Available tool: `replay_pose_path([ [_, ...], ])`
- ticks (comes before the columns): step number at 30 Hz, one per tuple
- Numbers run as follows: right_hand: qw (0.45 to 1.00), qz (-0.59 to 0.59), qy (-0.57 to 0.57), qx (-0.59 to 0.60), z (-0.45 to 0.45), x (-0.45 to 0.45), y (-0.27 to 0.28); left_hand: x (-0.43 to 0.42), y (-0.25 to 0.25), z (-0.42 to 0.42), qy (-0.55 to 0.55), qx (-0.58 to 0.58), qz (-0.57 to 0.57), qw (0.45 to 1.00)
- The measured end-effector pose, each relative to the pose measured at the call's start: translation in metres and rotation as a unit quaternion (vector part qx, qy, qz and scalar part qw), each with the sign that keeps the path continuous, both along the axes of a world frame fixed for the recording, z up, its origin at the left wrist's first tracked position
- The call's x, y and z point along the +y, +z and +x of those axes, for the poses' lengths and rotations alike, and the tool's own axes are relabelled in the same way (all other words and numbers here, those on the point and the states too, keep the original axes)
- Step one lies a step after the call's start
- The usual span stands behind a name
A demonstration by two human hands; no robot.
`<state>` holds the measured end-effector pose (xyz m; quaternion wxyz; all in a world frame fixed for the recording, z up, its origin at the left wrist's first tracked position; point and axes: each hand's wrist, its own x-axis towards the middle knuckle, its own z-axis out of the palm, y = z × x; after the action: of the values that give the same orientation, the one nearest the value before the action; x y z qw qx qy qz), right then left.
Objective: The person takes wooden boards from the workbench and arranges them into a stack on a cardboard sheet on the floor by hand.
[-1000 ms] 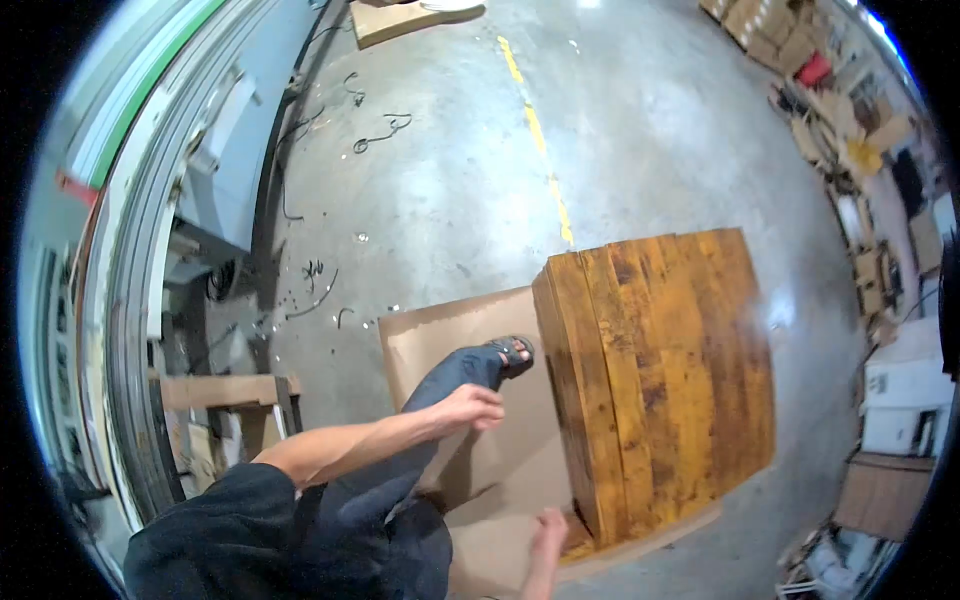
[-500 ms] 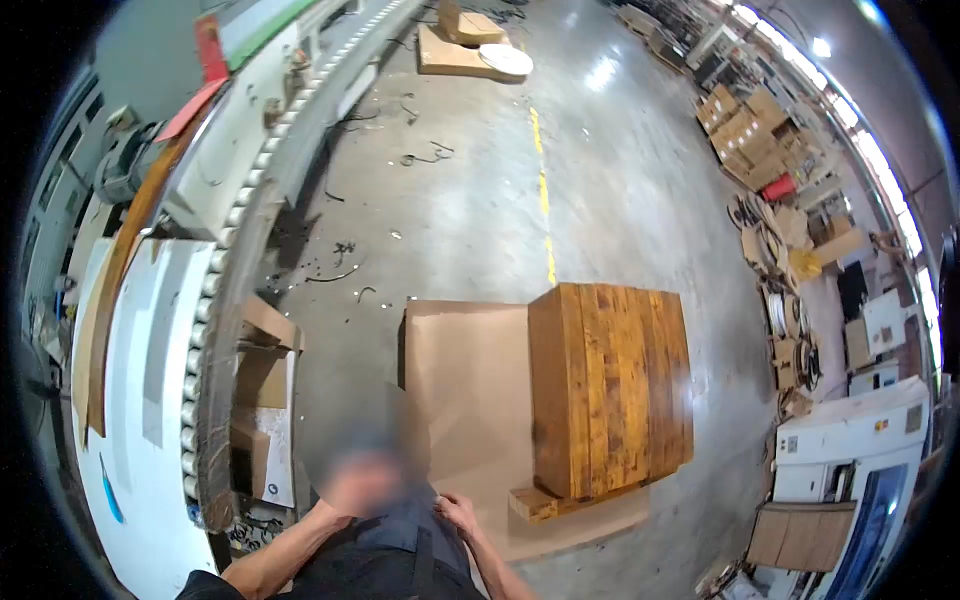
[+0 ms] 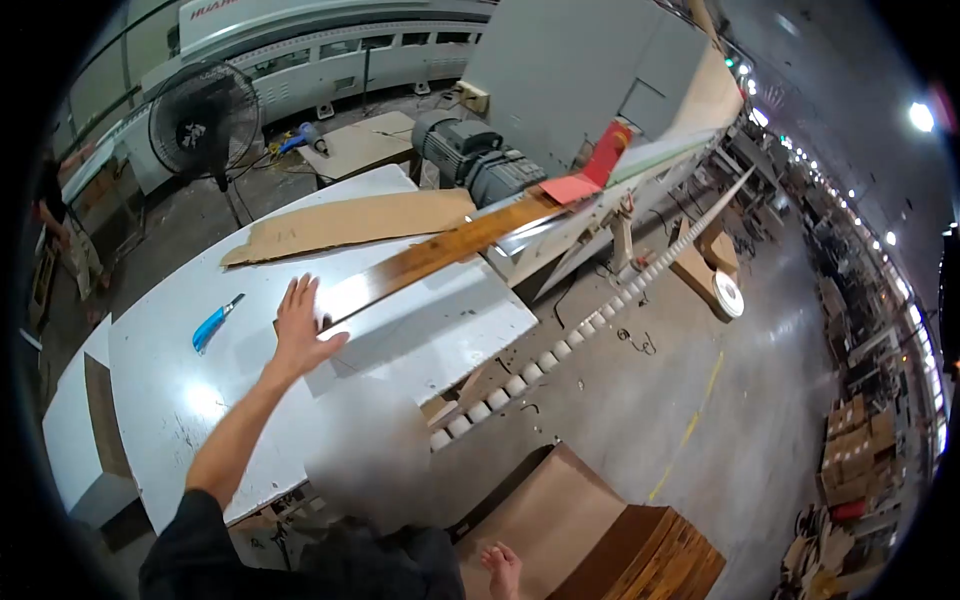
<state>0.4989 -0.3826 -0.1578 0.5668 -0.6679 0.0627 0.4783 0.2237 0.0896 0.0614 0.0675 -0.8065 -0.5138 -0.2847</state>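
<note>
My left hand [image 3: 299, 328] is at the near end of a long brown wooden board [image 3: 440, 255], fingers spread and thumb apart. Whether the palm presses on the board is hard to tell. The board lies across a white table [image 3: 240, 370], its far end by a red piece [image 3: 590, 172]. Left of my hand lies a blue utility knife [image 3: 212, 325], and behind the board is a cardboard strip [image 3: 350, 222]. Low in the view, my right hand [image 3: 502, 566] hangs over floor cardboard [image 3: 545, 510], fingers loosely curled, beside a stained wooden block [image 3: 660, 560].
A roller rail [image 3: 560, 350] runs along the table's right side. Behind the table are a grey motor [image 3: 475, 155] and a standing fan [image 3: 205, 120]. Another person [image 3: 70, 225] stands at the far left. Stacked boxes [image 3: 855, 450] are at the right.
The view has swung left from the floor to the white table. My left hand has reached out to the wooden board. The stained wooden block now shows only at the bottom.
</note>
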Motion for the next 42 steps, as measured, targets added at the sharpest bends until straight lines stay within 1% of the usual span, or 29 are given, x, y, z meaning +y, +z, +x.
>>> replay_pose_path([
  [2,0.999,0.04,-0.018,-0.013,-0.015,0.018,0.025,0.051,-0.02,-0.011,-0.014,0.138,-0.167,0.976],
  [3,0.997,0.062,-0.039,-0.021,-0.023,0.04,0.055,0.067,-0.017,-0.011,-0.045,0.073,-0.337,0.938],
  [4,0.994,0.081,-0.062,-0.029,-0.032,0.059,0.087,0.083,-0.035,-0.012,-0.045,0.078,-0.352,0.932],
  [8,0.957,0.188,-0.038,-0.215,-0.039,0.139,0.187,0.013,-0.027,-0.044,-0.076,-0.07,-0.352,0.93],
  [9,0.947,0.201,-0.027,-0.249,-0.043,0.16,0.205,-0.018,-0.009,-0.06,-0.073,-0.099,-0.387,0.914],
  [10,0.943,0.227,-0.003,-0.243,-0.048,0.187,0.227,-0.049,0.007,-0.077,-0.076,-0.118,-0.398,0.907],
  [11,0.937,0.251,0.019,-0.24,-0.052,0.212,0.246,-0.075,0.007,-0.095,-0.106,-0.109,-0.346,0.926],
  [12,0.93,0.302,0.058,-0.2,-0.053,0.235,0.246,-0.094,0.008,-0.111,-0.139,-0.103,-0.293,0.94],
  [14,0.892,0.449,0.053,-0.012,-0.057,0.268,0.232,-0.13,0.049,-0.117,-0.159,-0.03,-0.27,0.949],
  [16,0.879,0.467,-0.018,0.091,-0.075,0.292,0.275,-0.157,0.077,-0.104,-0.187,-0.004,-0.219,0.958],
  [17,0.889,0.435,-0.093,0.104,-0.071,0.288,0.271,-0.166,0.084,-0.097,-0.215,0.02,-0.177,0.96],
  [18,0.891,0.402,-0.172,0.118,-0.068,0.283,0.276,-0.17,0.093,-0.089,-0.246,0.006,-0.204,0.947],
  [19,0.9,0.329,-0.261,0.116,-0.064,0.274,0.286,-0.168,0.101,-0.084,-0.296,0.045,-0.203,0.932],
  [20,0.855,0.431,-0.244,0.15,-0.048,0.261,0.266,-0.167,0.105,-0.077,-0.347,0.081,-0.199,0.913],
  [22,0.794,0.548,-0.196,0.175,-0.013,0.226,0.239,-0.173,0.095,-0.059,-0.408,0.045,-0.258,0.875],
  [23,0.787,0.551,-0.223,0.169,0.001,0.207,0.231,-0.177,0.091,-0.049,-0.435,0.031,-0.289,0.852],
  [26,0.748,0.565,-0.317,0.145,0.045,0.147,0.214,-0.181,0.091,-0.011,-0.496,0.049,-0.294,0.815],
  [28,0.706,0.572,-0.399,0.124,0.074,0.1,0.2,-0.187,0.084,0.02,-0.493,0.029,-0.318,0.809],
  [29,0.693,0.596,-0.391,0.106,0.09,0.072,0.179,-0.192,0.085,0.036,-0.481,0.01,-0.358,0.8],
  [30,0.679,0.575,-0.444,0.107,0.101,0.05,0.18,-0.197,0.085,0.054,-0.466,-0.009,-0.396,0.791],
  [31,0.689,0.562,-0.452,0.062,0.111,0.022,0.17,-0.205,0.081,0.071,-0.378,-0.063,-0.486,0.786],
  [32,0.699,0.547,-0.46,0.021,0.118,-0.002,0.161,-0.203,0.078,0.091,-0.396,-0.065,-0.508,0.762],
  [34,0.699,0.358,-0.618,0.027,0.124,-0.038,0.18,-0.213,0.065,0.133,-0.359,-0.108,-0.517,0.769],
  [35,0.688,0.258,-0.678,0.032,0.13,-0.052,0.188,-0.225,0.058,0.16,-0.37,-0.203,-0.525,0.739],
  [36,0.689,0.292,-0.663,0.023,0.136,-0.069,0.17,-0.238,0.048,0.191,-0.379,-0.299,-0.528,0.699],
  [37,0.689,0.325,-0.648,0.013,0.133,-0.088,0.139,-0.249,0.037,0.218,-0.335,-0.306,-0.504,0.735],
  [38,0.687,0.353,-0.635,0.007,0.125,-0.103,0.122,-0.257,0.04,0.244,-0.319,-0.296,-0.511,0.742],
  [40,0.712,0.3,-0.634,-0.025,0.112,-0.132,0.097,-0.265,0.018,0.292,-0.322,-0.297,-0.521,0.732],
  [42,0.734,0.272,-0.622,-0.037,0.099,-0.162,0.052,-0.264,-0.002,0.336,-0.348,-0.218,-0.537,0.737],
])
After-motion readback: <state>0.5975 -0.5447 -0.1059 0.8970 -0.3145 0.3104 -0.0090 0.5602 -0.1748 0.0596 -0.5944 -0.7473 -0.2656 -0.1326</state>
